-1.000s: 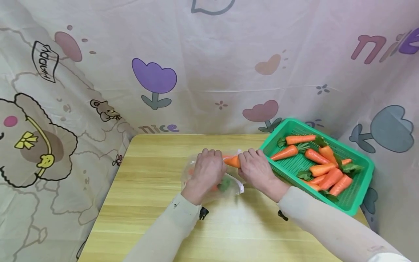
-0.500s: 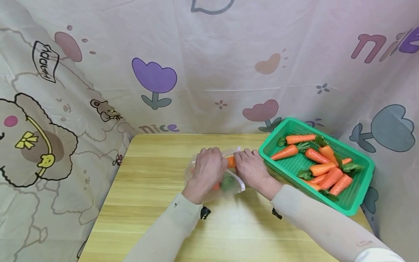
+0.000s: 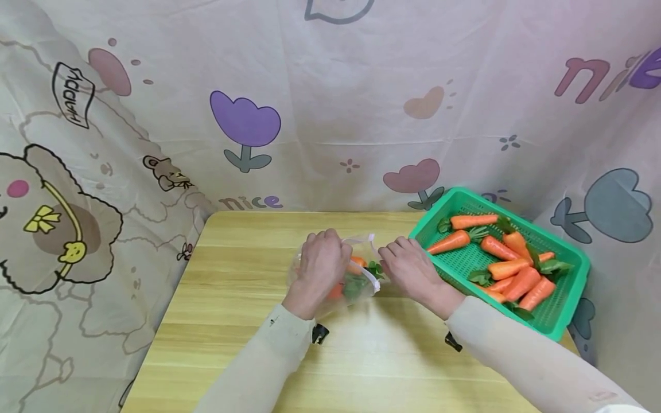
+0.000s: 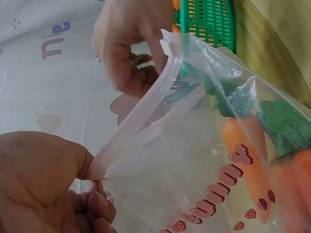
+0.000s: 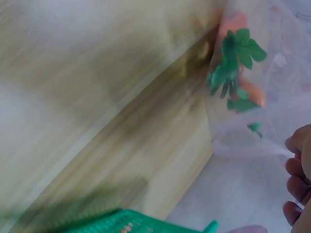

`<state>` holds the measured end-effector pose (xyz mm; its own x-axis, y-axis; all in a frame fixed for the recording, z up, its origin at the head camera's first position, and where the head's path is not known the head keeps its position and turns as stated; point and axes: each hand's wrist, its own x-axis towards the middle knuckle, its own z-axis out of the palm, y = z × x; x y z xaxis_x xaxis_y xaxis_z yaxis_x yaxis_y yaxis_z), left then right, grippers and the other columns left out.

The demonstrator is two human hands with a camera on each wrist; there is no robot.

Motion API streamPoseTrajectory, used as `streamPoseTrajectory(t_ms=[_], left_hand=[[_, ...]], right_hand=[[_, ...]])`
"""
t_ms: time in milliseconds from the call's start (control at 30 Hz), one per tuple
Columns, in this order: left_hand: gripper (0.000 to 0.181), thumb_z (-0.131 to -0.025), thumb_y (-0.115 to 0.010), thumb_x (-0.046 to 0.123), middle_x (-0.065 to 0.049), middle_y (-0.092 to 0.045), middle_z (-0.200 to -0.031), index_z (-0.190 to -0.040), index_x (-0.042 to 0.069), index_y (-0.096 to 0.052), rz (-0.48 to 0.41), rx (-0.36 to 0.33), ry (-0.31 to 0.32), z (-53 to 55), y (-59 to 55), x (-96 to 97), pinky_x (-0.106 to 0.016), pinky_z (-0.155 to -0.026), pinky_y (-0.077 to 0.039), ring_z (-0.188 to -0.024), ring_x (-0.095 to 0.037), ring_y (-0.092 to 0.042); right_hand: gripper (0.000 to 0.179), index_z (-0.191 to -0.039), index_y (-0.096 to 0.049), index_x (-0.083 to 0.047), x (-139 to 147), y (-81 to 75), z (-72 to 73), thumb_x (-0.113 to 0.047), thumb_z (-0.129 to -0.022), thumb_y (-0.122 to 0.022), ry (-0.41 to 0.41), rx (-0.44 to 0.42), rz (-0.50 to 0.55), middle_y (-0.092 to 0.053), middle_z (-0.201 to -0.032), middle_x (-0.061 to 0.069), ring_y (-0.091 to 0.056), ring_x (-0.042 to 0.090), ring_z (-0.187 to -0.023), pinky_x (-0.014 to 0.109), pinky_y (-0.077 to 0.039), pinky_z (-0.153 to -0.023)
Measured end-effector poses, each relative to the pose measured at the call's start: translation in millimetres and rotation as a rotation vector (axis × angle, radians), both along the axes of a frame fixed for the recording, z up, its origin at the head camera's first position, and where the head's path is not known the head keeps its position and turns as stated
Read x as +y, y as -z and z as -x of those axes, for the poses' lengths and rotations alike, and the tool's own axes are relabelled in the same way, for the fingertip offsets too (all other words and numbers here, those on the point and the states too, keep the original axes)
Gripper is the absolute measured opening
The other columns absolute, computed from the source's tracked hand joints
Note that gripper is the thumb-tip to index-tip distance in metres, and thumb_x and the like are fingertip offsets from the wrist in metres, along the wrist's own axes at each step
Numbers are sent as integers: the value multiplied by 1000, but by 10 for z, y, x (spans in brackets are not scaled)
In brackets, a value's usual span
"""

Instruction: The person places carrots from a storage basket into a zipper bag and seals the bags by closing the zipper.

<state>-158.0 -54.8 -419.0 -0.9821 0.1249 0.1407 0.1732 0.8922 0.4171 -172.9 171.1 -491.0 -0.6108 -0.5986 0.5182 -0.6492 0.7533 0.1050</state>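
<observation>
My left hand (image 3: 322,269) pinches the zip edge of a clear zip bag (image 4: 141,189) between thumb and fingers, and the mouth of the bag gapes. Printed pink lettering runs across its front. Inside lies a carrot (image 4: 245,165) with green leaves, beside more orange carrots (image 4: 291,184) along the bag's far side. My right hand (image 3: 410,272) is just right of the bag's mouth, its fingers loosely bent with nothing between them. In the right wrist view its thumb and fingers appear at the right edge, close to the bag's pale rim.
A green basket (image 3: 580,275) with several leafy carrots (image 3: 537,291) stands at the right of the wooden table (image 3: 232,321), close to my right forearm. A patterned cloth (image 3: 330,115) hangs behind the table and along both sides.
The carrot that both hands were holding at the bag's mouth is now inside, its leaves showing. My right hand has let go and drawn back right; my left hand has shifted slightly left.
</observation>
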Motion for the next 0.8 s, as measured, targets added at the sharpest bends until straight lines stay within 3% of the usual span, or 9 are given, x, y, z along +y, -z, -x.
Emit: streamPoseTrajectory(t_ms=[367,600,800], left_hand=[[26,-97,-53,14,-2,-46,-65,-71,12,-50,14,31,23,-10,55,-34,-34,-67,-38,-65,-24,-44],[29,-96,-53,11,0,-41,-62,-67,13,-47,25,77,43,-21,76,-45,-33,-65,-35,-61,-23,-40],[27,-97,-52,13,-1,-44,-64,-70,12,-49,3,19,26,-15,63,-49,-34,-69,-37,-65,-24,-42]], right_hand=[[7,-96,-69,-7,384,-97,23,-12,-93,-72,43,-2,53,-71,-89,8,-61,31,-85,41,-44,-70],[8,-93,-66,-6,852,-90,141,-10,-91,-72,103,7,53,-70,-89,12,-61,36,-85,45,-44,-70],[6,-94,-65,-5,1291,-163,248,-6,-92,-71,181,-62,1,-69,-92,15,-59,39,-90,49,-46,-77]])
